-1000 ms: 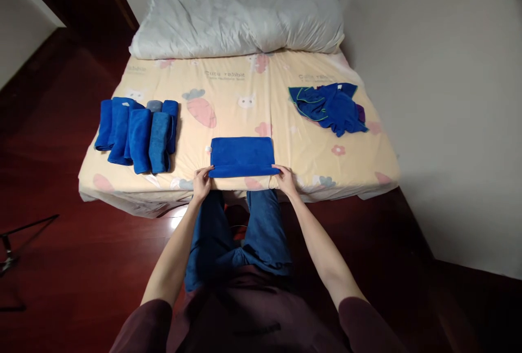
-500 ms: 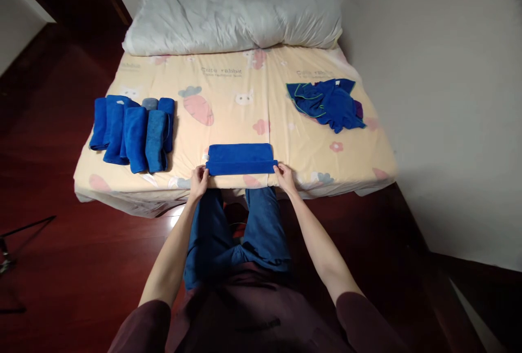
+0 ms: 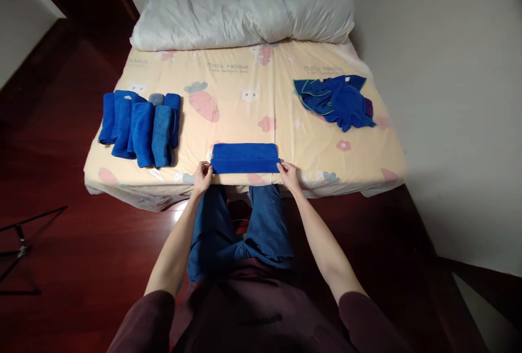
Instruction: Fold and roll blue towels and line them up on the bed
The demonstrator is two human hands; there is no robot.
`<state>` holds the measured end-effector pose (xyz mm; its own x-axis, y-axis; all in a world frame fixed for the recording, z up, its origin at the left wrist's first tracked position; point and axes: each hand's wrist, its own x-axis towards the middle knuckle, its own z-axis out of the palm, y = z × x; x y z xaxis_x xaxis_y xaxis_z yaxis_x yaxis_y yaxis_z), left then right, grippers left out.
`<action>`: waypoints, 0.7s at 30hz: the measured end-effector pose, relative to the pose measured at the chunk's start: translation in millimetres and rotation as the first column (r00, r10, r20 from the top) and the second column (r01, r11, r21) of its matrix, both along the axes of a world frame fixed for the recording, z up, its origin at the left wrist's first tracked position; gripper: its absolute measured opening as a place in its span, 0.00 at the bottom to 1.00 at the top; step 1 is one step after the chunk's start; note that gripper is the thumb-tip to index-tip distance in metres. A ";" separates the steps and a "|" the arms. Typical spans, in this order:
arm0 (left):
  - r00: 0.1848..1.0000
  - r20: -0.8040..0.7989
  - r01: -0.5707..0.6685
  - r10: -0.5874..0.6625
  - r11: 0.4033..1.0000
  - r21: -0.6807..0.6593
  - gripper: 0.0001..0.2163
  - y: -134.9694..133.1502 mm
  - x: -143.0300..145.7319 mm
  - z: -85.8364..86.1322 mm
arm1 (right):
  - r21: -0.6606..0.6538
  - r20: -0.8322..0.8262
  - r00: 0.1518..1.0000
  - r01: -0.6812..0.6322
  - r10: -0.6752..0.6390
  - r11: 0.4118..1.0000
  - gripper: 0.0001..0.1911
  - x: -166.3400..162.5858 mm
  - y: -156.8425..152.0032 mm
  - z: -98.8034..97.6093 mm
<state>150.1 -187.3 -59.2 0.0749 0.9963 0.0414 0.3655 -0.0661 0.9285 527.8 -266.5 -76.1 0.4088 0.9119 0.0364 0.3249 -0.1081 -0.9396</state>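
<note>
A blue towel (image 3: 245, 158) lies at the bed's near edge, folded into a long flat strip, with a fold line running along its length and a small white tag at its left end. My left hand (image 3: 203, 177) pinches the strip's near left corner. At the opposite end my right hand (image 3: 289, 175) grips the near right corner between thumb and fingers. Several rolled blue towels (image 3: 142, 134) sit side by side to the left. Over on the right, a loose heap of blue cloths (image 3: 340, 101) shows green edging and a bit of purple.
The bed (image 3: 240, 119) has a yellow sheet printed with carrots and rabbits. A pale grey quilt (image 3: 244, 7) is bunched across its far end. A white wall (image 3: 440, 97) runs along the right. Part of a black stand (image 3: 21, 244) shows on the dark red floor at left.
The whole view has shifted slightly, so things appear a little farther right. Both hands still hold the ends of the folded towel, which looks nearly the same.
</note>
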 end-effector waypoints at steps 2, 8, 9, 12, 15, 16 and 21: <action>1.000 -0.015 -0.012 0.013 1.000 0.006 0.10 0.3 -0.4 0.0 | -0.004 -0.012 1.000 0.012 -0.012 1.000 0.25 0.0 0.4 -1.0; 0.998 -0.060 -0.025 0.026 1.000 0.014 0.06 1.1 0.4 2.2 | -0.011 -0.037 0.998 0.041 -0.042 0.999 0.27 0.2 2.4 -4.5; 0.998 -0.064 -0.027 0.028 1.000 0.015 0.06 1.1 0.8 2.7 | -0.009 -0.041 0.998 0.049 -0.049 0.999 0.27 0.1 2.6 -4.9; 0.997 -0.069 -0.044 0.045 0.999 0.016 0.07 0.6 1.8 3.5 | -0.006 -0.059 0.996 0.060 -0.060 0.998 0.27 0.0 2.9 -5.7; 0.996 -0.067 -0.054 0.055 0.998 0.023 0.07 -0.1 2.1 3.0 | -0.003 -0.063 0.996 0.063 -0.063 0.998 0.27 -0.1 2.8 -5.2; 0.996 -0.065 -0.055 0.056 0.998 0.027 0.07 -0.4 2.1 2.7 | -0.002 -0.062 0.996 0.061 -0.061 0.998 0.26 -0.2 2.7 -4.9; 0.994 -0.075 -0.080 0.084 0.995 0.052 0.07 -2.0 3.1 1.6 | -0.007 -0.051 0.997 0.061 -0.062 0.998 0.26 -1.4 2.4 -3.0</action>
